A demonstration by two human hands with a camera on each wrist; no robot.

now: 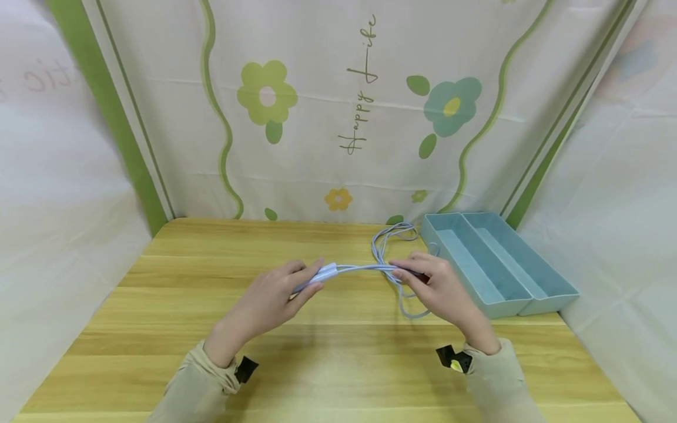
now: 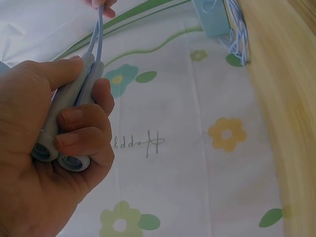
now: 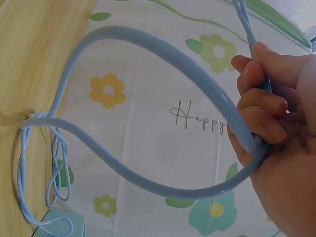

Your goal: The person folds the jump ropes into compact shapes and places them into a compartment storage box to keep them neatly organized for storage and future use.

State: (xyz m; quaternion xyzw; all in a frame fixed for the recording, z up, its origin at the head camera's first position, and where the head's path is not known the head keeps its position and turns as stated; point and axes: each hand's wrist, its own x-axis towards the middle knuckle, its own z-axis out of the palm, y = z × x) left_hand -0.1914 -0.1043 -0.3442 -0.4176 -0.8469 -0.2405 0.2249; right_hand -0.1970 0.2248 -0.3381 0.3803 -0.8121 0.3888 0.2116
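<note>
Left hand [image 1: 275, 296] grips two pale handles [image 1: 322, 275]; right hand [image 1: 441, 288], at three o'clock, pinches the blue rope [image 1: 365, 268] taut between them.

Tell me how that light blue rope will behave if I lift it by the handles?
The rope is probably floppy: it curves in loose loops on the table. It looks light, and the slack would likely trail. The handles look stiff, gripped side by side in the left hand.

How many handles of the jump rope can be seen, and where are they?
2: both handles lie side by side in the left hand. The right hand holds only rope. None seem hidden.
</note>
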